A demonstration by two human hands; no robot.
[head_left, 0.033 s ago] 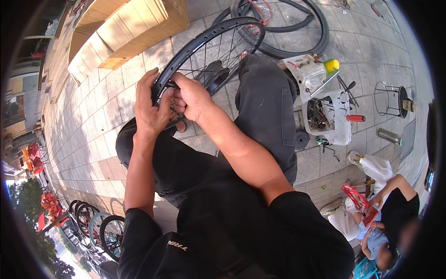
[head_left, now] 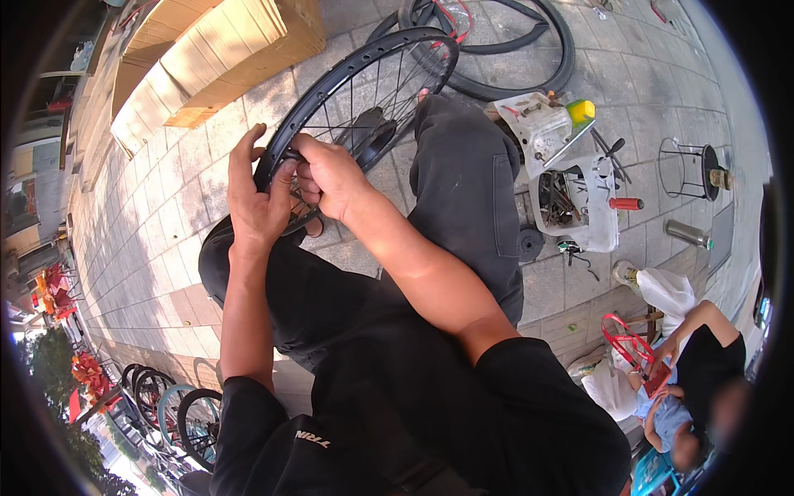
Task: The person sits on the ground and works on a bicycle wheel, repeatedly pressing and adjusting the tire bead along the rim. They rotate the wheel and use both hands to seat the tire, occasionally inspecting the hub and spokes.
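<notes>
One black wheel (head_left: 357, 63) leans near the cardboard box (head_left: 222, 54), its long way slanting forward and right. Left hand (head_left: 255, 201) grips its rim; right hand (head_left: 332, 178) curls tight against it.

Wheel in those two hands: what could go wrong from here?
The left hand and right hand crowd one stretch of the wheel, so a pinch seems possible. With both on the same side, it could perhaps twist. The right leg is close to the tool tray, so a careless move might knock it.
</notes>
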